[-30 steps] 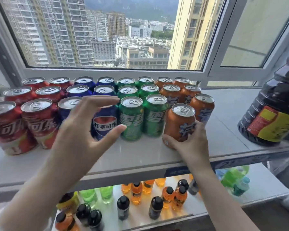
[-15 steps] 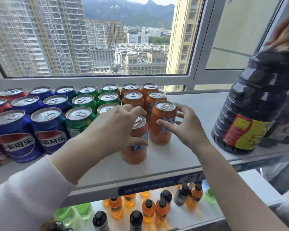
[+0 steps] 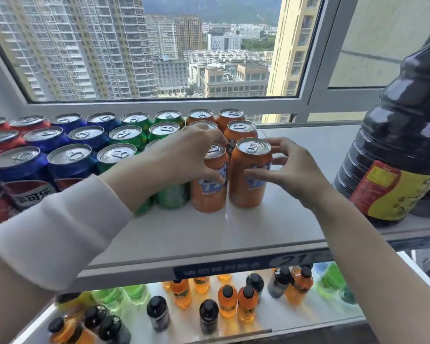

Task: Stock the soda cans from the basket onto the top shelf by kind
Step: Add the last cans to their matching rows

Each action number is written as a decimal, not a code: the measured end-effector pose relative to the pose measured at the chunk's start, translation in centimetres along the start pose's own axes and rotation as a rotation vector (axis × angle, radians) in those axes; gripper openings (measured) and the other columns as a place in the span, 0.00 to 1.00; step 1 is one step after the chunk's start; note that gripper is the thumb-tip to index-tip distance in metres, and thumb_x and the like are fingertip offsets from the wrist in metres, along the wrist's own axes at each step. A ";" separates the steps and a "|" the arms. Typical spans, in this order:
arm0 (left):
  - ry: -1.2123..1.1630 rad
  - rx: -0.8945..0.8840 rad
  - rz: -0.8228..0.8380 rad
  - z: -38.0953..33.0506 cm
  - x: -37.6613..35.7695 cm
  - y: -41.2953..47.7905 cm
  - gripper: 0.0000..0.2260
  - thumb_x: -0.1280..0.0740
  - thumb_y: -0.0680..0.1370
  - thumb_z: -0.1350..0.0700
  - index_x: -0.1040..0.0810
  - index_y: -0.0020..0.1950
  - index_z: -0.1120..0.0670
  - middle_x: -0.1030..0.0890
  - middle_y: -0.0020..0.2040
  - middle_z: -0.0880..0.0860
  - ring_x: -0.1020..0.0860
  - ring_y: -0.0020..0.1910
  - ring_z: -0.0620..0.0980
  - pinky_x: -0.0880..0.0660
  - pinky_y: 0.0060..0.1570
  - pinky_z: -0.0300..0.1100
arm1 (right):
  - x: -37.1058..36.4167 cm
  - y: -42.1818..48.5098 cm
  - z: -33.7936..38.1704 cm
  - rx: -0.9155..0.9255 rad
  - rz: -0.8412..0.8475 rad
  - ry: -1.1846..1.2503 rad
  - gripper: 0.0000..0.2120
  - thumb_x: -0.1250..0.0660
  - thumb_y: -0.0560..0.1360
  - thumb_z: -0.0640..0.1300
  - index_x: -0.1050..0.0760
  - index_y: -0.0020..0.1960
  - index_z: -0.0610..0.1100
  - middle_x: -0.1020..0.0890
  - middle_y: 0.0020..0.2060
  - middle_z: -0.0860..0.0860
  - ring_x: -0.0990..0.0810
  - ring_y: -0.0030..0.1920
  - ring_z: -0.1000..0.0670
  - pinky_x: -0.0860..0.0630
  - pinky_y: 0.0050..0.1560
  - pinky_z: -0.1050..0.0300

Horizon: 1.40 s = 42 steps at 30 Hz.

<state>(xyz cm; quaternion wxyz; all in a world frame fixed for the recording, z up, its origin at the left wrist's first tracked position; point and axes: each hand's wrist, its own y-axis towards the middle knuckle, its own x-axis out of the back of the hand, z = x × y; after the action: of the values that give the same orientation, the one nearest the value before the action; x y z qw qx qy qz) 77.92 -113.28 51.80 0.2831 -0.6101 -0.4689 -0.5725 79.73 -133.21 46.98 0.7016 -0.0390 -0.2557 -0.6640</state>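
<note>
Two upright orange cans (image 3: 248,184), silver-topped; left hand (image 3: 184,155) round one, right hand (image 3: 291,170) loosely round the other

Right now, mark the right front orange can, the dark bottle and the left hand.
right front orange can (image 3: 253,147): head view, on its lid.
dark bottle (image 3: 402,135): head view, body above the label.
left hand (image 3: 181,155): head view, back of the hand.
</note>
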 end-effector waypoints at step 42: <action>-0.036 -0.106 0.119 0.4 1.0 -0.3 0.26 0.29 0.71 0.55 0.34 0.67 0.45 0.33 0.67 0.47 0.35 0.64 0.42 0.43 0.56 0.32 | 1.5 -0.6 0.4 0.029 0.089 -0.077 0.28 0.23 0.62 0.50 0.30 0.59 0.51 0.25 0.45 0.59 0.24 0.44 0.59 0.25 0.40 0.63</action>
<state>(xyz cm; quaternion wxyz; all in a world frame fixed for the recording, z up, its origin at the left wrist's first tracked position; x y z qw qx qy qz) 77.79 -112.53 52.61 0.2755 -0.6612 -0.4057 -0.5677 79.05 -134.42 47.80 0.7205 -0.0657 -0.2902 -0.6263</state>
